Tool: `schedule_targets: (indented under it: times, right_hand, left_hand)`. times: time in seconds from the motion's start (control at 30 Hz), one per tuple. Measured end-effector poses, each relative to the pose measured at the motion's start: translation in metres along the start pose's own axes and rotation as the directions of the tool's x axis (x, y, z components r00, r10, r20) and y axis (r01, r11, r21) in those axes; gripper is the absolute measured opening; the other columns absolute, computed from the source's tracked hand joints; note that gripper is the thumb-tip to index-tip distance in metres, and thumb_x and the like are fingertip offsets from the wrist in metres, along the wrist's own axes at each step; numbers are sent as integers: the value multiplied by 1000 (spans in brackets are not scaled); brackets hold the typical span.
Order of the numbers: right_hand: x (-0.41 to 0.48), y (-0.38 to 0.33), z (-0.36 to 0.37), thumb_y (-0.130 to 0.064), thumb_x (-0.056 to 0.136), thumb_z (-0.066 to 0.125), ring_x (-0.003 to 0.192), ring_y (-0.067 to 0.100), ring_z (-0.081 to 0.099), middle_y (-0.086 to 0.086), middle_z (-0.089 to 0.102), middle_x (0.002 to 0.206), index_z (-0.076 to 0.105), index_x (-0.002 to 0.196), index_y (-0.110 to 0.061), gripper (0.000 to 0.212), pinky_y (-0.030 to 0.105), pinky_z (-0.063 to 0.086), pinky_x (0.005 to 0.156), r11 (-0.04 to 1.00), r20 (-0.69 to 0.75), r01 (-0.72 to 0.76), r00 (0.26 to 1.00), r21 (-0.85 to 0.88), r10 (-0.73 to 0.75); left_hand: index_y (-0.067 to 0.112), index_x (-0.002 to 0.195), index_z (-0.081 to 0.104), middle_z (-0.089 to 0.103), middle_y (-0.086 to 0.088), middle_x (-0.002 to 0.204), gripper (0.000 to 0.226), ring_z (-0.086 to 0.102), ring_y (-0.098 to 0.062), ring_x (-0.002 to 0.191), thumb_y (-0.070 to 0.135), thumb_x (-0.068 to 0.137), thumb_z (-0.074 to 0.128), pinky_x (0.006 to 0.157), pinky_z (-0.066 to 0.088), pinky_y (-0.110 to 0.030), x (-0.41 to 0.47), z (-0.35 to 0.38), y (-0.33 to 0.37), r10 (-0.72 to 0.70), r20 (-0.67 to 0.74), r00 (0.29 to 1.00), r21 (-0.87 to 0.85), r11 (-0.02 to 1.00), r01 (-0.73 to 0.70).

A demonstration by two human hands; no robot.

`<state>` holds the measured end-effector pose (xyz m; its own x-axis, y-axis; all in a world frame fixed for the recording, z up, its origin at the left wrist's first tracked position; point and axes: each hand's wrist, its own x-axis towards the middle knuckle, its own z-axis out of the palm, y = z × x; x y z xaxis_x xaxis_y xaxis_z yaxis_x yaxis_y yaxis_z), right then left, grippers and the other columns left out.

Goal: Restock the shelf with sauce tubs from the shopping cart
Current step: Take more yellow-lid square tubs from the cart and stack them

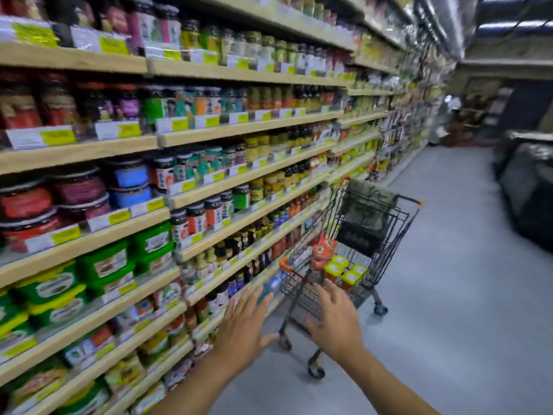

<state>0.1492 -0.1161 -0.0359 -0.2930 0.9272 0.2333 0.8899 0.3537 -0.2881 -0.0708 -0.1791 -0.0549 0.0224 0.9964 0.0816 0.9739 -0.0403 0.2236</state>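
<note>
Head view: the wooden shelves (pixel 89 244) fill my picture from 12 o'clock round to 8 o'clock, lined with jars and tubs behind yellow price tags. Green-lidded tubs (pixel 119 262) sit stacked on the shelf at about 8 o'clock. The wire shopping cart (pixel 395 244) stands on the grey floor (pixel 449 295) at about 4 o'clock, close beside the shelving.

The sauce tubs (pixel 341 266) lie in the cart's basket, some with yellow-green lids and some orange-topped just behind them toward 12 o'clock. A dull green bag (pixel 368 205) rests in the far end of the cart.

Both arms stretch out from 6 o'clock. My left hand (pixel 245 322) is spread flat with fingers straight, holding nothing, in front of the lower shelves. My right hand (pixel 335 322) is likewise spread and empty, its fingertips pointing at the near end of the cart; through the motion blur I cannot tell if they touch the wire.
</note>
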Motion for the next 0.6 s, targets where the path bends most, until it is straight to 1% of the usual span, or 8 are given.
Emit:
schedule_targets:
  times: [0.03,0.07,0.13,0.17,0.3,0.4,0.5,0.6]
  right_hand:
    - [2,18,-1,-50,78,62,140,32,41,9,42,154,48,146,-22,75,46,39,113,999,-4,-41,999,4,41]
    - [5,35,-1,-50,77,62,140,31,41,9,42,154,49,146,-21,76,45,39,113,997,0,-82,997,10,82]
    - [10,63,-1,-50,79,65,142,30,39,9,40,155,46,147,-21,76,44,40,112,986,17,-164,986,30,164]
    - [14,76,0,-49,81,65,143,29,38,9,39,156,45,148,-21,76,43,39,112,979,26,-201,979,42,200]
    - [36,119,10,-50,85,64,146,25,33,7,37,158,41,151,-19,77,43,33,116,943,57,-320,947,86,316]
    - [63,148,20,-50,86,65,146,25,32,7,35,158,37,153,-16,80,40,31,117,918,95,-381,923,108,372]
    - [97,173,32,-45,88,66,144,24,34,7,36,157,36,153,-15,78,35,30,116,896,114,-429,902,115,417]
    - [136,196,48,-47,91,61,149,21,26,6,27,162,29,156,-15,79,33,24,119,879,174,-466,878,97,446]
  left_hand:
    - [35,162,0,-16,13,162,88,-15,-17,154,67,96,48,126,-3,-45,13,7,12,15,13,1000,2,1000,-15]
    - [34,162,2,-14,12,164,88,-12,-17,156,66,96,49,126,0,-45,25,14,22,36,18,999,0,999,-36]
    - [29,163,11,-2,5,170,88,0,-23,158,64,94,54,126,7,-46,50,27,40,70,36,997,-8,998,-69]
    - [28,163,13,1,4,170,89,2,-24,158,64,94,55,125,8,-46,62,35,47,85,49,995,-8,996,-85]
    - [30,163,2,-4,5,171,90,-5,-21,158,64,96,52,127,7,-47,119,68,66,123,137,983,-42,992,-118]
    - [30,163,4,-2,3,172,88,-3,-21,158,64,96,50,127,5,-46,167,88,76,158,182,971,-31,987,-155]
    - [30,163,4,-4,3,172,87,-5,-22,158,61,97,51,128,5,-48,218,105,79,166,257,952,-61,986,-156]
    - [29,163,7,0,2,172,82,-4,-23,158,57,99,51,128,7,-49,270,120,77,188,300,935,-105,981,-163]
